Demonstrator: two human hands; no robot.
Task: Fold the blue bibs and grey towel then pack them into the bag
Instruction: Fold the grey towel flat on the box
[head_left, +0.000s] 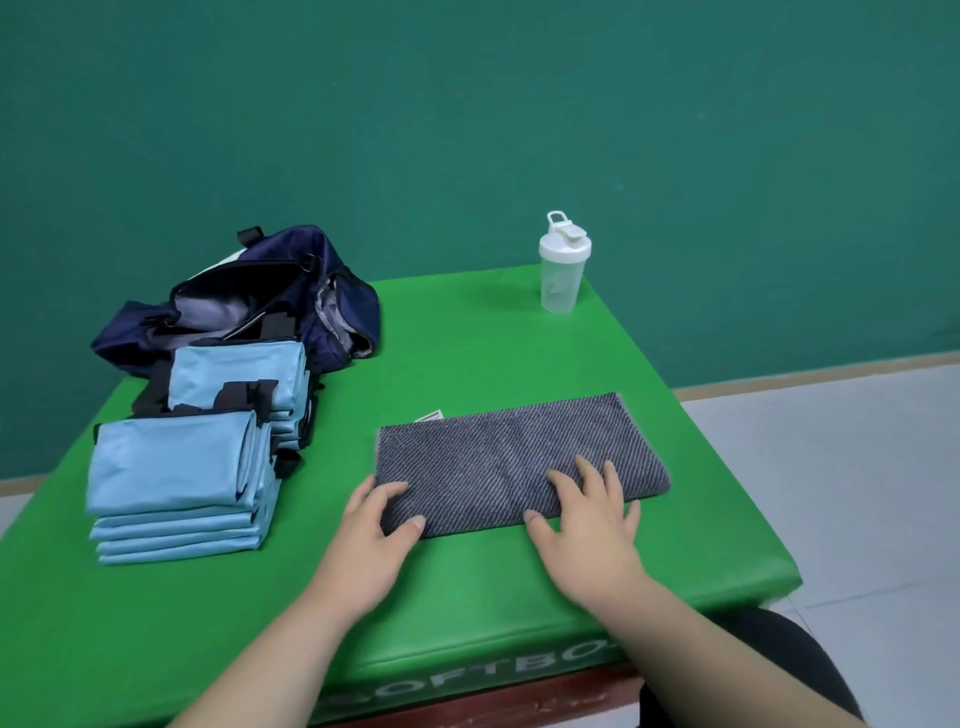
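Plainly woven, with a fine diagonal rib, the grey towel (519, 452) lies folded into a long flat rectangle on the right half of the green padded surface (467, 353). Its corners are soft and a small label pokes out at its far edge. The surface has a smooth, slightly shiny skin and rounded edges, with raised lettering along its front face.

Left of the towel, and apart from it, the blue bibs (171, 467) sit folded in two squared stacks, one behind the other. Their cloth is thin and smooth, with black trim showing at the folds. Behind them the navy bag (249, 301) slumps with its mouth gaping and grey lining showing, touching the farther stack. A translucent shaker bottle (563, 265) with a white cap stands upright near the far edge.

Bare green lies between the towel and the bottle, and along the near edge.

The left hand (371, 530) rests loosely curved on the towel's near left corner, its thumb on top. The right hand (587, 525) lies flat, fingers spread, pressing the towel's near edge right of centre.
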